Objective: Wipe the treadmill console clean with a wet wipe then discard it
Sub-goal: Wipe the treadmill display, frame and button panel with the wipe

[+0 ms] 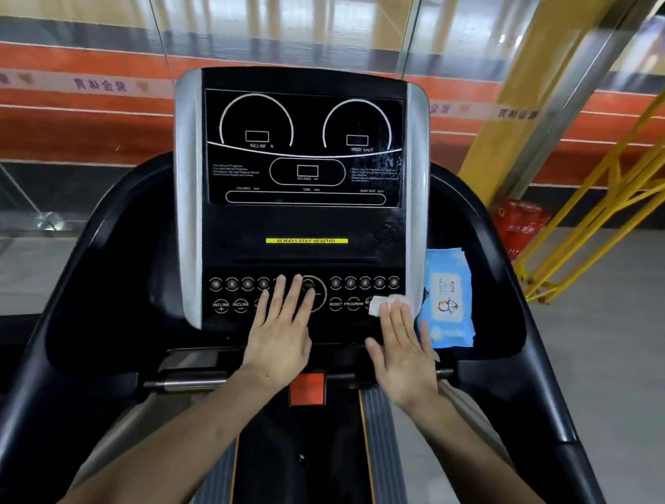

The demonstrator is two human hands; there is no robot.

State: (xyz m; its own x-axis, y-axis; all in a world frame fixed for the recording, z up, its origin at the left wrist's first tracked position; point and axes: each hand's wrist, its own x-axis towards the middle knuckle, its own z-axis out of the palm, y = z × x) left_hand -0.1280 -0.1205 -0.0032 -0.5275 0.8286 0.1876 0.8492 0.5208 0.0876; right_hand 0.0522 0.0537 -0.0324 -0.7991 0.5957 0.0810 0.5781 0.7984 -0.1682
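Observation:
The black treadmill console (297, 225) with grey side trims fills the middle of the head view. Its dark display sits on top and rows of round buttons run along the bottom. My left hand (283, 327) lies flat with fingers spread on the middle buttons and holds nothing. My right hand (402, 352) presses a folded white wet wipe (382, 305) under its fingertips onto the lower right buttons, next to the grey trim. Smears of moisture show on the right part of the display.
A blue pack of wet wipes (448, 300) lies in the console's right tray. An orange safety key (307, 389) sits below the console. Black handrails (546, 348) curve on both sides. A glass wall stands ahead, with yellow railings (606, 186) and a red object (521, 231) at right.

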